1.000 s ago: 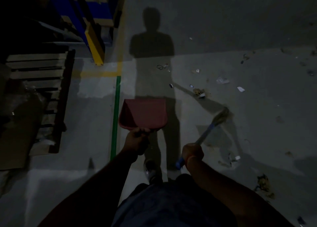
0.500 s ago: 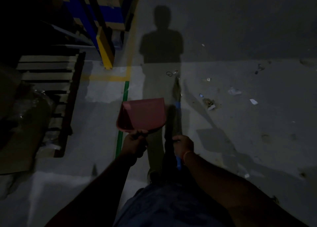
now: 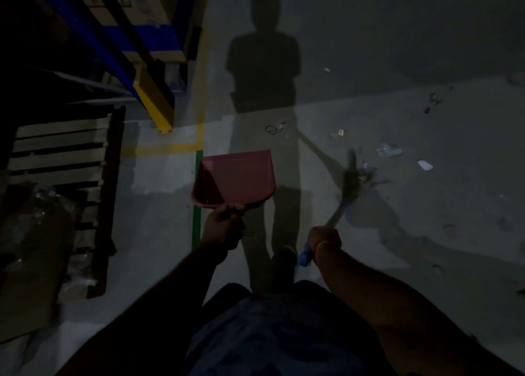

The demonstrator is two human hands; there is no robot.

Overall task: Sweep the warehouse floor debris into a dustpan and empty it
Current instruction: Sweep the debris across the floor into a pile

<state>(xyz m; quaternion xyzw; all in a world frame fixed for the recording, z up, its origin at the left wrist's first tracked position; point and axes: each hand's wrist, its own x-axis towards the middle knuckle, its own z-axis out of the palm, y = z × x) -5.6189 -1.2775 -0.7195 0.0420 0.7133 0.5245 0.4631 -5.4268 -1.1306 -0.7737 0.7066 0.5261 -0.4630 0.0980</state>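
- Two hands work over a dim, smooth grey concrete floor (image 3: 426, 233); a slatted wooden pallet (image 3: 61, 148) lies flat at the far left, with crumpled clear wrap and cardboard (image 3: 25, 262) on its near end.
- Behind the pallet a blue rack upright ends in a yellow guard (image 3: 154, 100), and yellow and green floor tape (image 3: 197, 205) runs just left of the dustpan.
- The left hand (image 3: 223, 228) has its fingers curled tight round the handle of the red plastic dustpan (image 3: 235, 176), a flat scoop held above the floor with its wide lip pointing away.
- The right hand (image 3: 324, 239) is closed in a fist round the blue-ended handle of the short broom (image 3: 350, 182), whose blurred bristles reach the debris (image 3: 366, 174).
- More scraps of paper and plastic (image 3: 389, 149) are scattered to the right, on open floor.
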